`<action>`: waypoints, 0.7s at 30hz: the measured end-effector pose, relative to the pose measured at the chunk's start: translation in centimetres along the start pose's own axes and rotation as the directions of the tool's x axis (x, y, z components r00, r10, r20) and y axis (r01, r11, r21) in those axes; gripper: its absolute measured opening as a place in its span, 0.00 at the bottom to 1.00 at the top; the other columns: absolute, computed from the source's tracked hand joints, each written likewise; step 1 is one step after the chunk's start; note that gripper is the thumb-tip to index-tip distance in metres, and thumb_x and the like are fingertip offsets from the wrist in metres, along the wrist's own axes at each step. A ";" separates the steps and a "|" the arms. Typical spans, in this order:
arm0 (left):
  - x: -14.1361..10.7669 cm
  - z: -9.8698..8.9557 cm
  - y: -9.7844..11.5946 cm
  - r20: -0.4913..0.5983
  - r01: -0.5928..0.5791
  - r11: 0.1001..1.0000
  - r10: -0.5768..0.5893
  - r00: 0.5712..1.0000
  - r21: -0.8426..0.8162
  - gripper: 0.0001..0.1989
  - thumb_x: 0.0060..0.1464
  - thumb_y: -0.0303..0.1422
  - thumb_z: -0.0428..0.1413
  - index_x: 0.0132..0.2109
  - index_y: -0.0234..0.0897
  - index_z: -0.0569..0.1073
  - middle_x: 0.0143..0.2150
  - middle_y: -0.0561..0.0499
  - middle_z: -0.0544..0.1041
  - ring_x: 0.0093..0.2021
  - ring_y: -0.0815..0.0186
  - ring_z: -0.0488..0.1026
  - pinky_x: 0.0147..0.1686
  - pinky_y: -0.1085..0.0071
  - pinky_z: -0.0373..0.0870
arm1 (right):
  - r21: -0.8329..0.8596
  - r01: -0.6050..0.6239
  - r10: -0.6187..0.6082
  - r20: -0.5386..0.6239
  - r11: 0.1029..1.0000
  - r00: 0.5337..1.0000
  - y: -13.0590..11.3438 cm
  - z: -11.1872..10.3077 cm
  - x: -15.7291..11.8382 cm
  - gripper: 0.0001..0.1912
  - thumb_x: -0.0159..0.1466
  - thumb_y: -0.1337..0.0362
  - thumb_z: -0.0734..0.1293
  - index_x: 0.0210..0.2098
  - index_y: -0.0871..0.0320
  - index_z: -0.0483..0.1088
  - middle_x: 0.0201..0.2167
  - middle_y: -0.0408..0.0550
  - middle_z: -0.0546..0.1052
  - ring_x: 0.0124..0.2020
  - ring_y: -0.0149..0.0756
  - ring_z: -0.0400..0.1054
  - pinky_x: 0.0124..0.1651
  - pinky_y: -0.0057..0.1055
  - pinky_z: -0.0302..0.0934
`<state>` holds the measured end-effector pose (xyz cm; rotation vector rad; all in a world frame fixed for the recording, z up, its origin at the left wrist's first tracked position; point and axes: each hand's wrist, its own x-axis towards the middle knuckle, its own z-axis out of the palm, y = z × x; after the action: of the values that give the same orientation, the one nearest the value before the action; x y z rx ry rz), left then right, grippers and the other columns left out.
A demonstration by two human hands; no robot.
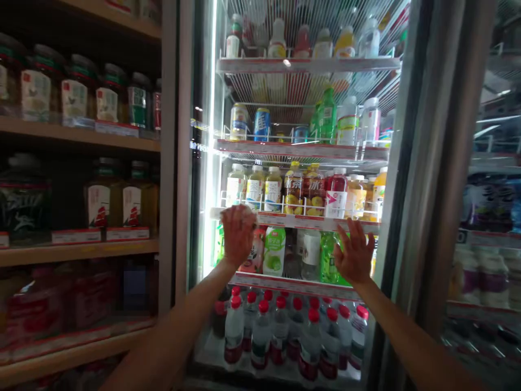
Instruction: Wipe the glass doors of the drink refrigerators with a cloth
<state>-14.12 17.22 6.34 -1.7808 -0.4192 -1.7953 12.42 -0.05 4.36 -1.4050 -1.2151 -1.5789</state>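
Fridge shelf (280,220), bottles (293,190) upright, cap-up

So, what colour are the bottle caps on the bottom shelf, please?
The caps are red; head view.

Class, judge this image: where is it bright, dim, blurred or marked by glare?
Head view: the light strip glows harshly along the cooler's left side; head view: the wooden shelves lie dim; head view: left hand and right hand look blurred; head view: pale streaks at far right look like reflections.
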 end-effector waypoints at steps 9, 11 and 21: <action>3.6 -0.4 -4.3 -0.156 0.340 0.938 -0.326 0.932 0.072 0.17 0.58 0.32 0.47 0.53 0.34 0.67 0.64 0.38 0.54 0.64 0.52 0.49 0.59 0.49 0.48 | -0.005 0.020 -0.020 -0.015 1.000 1.000 0.4 0.5 -0.3 0.32 0.62 0.62 0.58 0.64 0.50 0.46 0.65 0.51 0.52 0.65 0.47 0.46 0.62 0.51 0.39; 3.7 0.0 -3.3 -0.160 0.320 0.946 -0.308 0.938 0.058 0.17 0.58 0.31 0.46 0.53 0.33 0.67 0.65 0.38 0.52 0.65 0.51 0.47 0.60 0.48 0.47 | -0.006 0.020 -0.021 -0.014 1.000 1.000 0.4 0.5 -0.3 0.33 0.62 0.62 0.58 0.64 0.50 0.45 0.65 0.52 0.52 0.65 0.47 0.46 0.62 0.51 0.39; 4.3 0.8 -1.3 0.060 -0.091 0.994 0.095 0.994 -0.067 0.15 0.57 0.30 0.48 0.51 0.40 0.68 0.63 0.45 0.59 0.65 0.57 0.50 0.62 0.49 0.45 | 0.003 0.033 -0.033 -0.019 0.999 0.999 0.3 0.3 -0.1 0.33 0.62 0.62 0.58 0.65 0.50 0.44 0.65 0.52 0.52 0.65 0.46 0.46 0.62 0.51 0.38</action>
<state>-14.05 17.97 10.88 -1.8731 -0.3016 -1.7098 12.76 0.13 4.33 -1.3719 -1.2354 -1.6084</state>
